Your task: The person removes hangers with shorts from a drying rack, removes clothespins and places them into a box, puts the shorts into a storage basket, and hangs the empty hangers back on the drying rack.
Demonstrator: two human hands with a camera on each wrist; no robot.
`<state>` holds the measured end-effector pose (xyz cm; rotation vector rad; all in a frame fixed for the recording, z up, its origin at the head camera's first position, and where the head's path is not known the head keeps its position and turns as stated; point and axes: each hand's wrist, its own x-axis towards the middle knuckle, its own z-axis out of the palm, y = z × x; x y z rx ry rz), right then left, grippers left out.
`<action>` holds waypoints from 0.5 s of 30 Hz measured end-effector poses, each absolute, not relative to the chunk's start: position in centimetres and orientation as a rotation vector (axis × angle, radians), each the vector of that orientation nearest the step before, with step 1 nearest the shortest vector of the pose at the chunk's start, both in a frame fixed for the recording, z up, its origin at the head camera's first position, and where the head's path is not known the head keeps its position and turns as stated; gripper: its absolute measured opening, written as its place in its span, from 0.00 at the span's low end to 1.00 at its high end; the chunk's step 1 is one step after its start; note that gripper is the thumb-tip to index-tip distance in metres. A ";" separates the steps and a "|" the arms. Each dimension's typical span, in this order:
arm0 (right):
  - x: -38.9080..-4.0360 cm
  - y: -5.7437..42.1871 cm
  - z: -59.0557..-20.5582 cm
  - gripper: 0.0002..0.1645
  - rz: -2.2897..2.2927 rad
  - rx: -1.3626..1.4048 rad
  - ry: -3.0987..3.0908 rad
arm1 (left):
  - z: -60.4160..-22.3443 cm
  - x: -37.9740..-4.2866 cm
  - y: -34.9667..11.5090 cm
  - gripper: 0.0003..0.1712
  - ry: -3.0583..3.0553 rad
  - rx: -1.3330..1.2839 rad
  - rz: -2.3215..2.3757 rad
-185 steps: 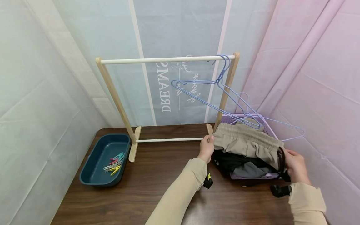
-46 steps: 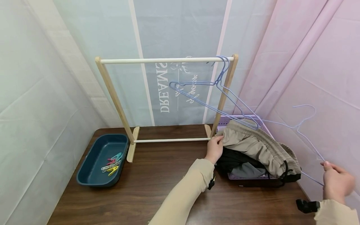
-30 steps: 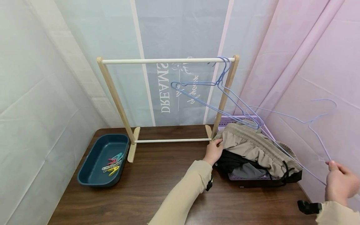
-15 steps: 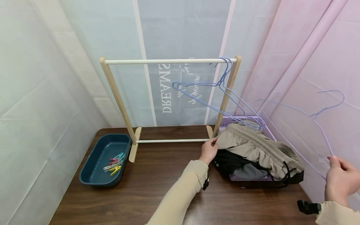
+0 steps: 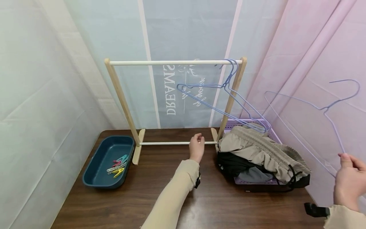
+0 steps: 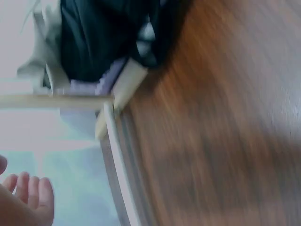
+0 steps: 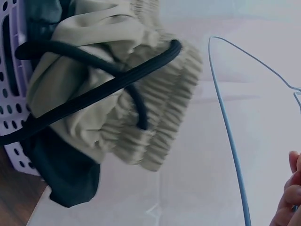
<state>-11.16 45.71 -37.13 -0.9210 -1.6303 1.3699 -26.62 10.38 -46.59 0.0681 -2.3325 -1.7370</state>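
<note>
My right hand (image 5: 350, 181) pinches a blue wire clothes hanger (image 5: 300, 100) by one end, held up at the far right with its hook on top. In the right wrist view the hanger (image 7: 225, 117) stands apart from the khaki drawstring pants (image 7: 94, 28). Those pants (image 5: 251, 143), with gathered waistband and black cord, lie over black and grey clothes (image 5: 253, 175) in a purple basket (image 5: 273, 133). My left hand (image 5: 197, 148) is left of the basket, before the rack's lower bar, its fingers loosely bent around nothing. In the left wrist view the left hand's fingers (image 6: 35, 190) hold nothing.
A wooden rack with a white top rail (image 5: 171, 63) stands at the back of the brown table (image 5: 211, 203). A couple of blue hangers (image 5: 206, 101) hang at its right end, reaching over the basket. A dark teal tub (image 5: 95, 165) with several clothespins (image 5: 118, 167) stands left.
Both hands held the pants at first; then my right hand took the hanger and raised it at the right. My left hand has let go of the pants and moved left.
</note>
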 end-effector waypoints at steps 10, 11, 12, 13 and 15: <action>-10.5 44.4 -35.3 0.14 1.319 -0.922 -1.750 | -46.7 -28.7 4.1 0.15 -2.152 0.347 -1.666; -10.4 44.3 -35.1 0.13 1.309 -0.930 -1.765 | -46.7 -28.8 3.4 0.15 -2.129 0.389 -1.665; -10.3 44.1 -34.9 0.12 1.308 -0.939 -1.773 | -46.8 -29.0 2.9 0.16 -2.103 0.428 -1.656; -10.2 44.0 -34.8 0.12 1.304 -0.942 -1.776 | -46.9 -29.1 2.3 0.15 -2.073 0.462 -1.649; -10.0 43.6 -34.5 0.12 1.324 -0.940 -1.778 | -47.0 -29.3 1.1 0.15 -2.013 0.519 -1.626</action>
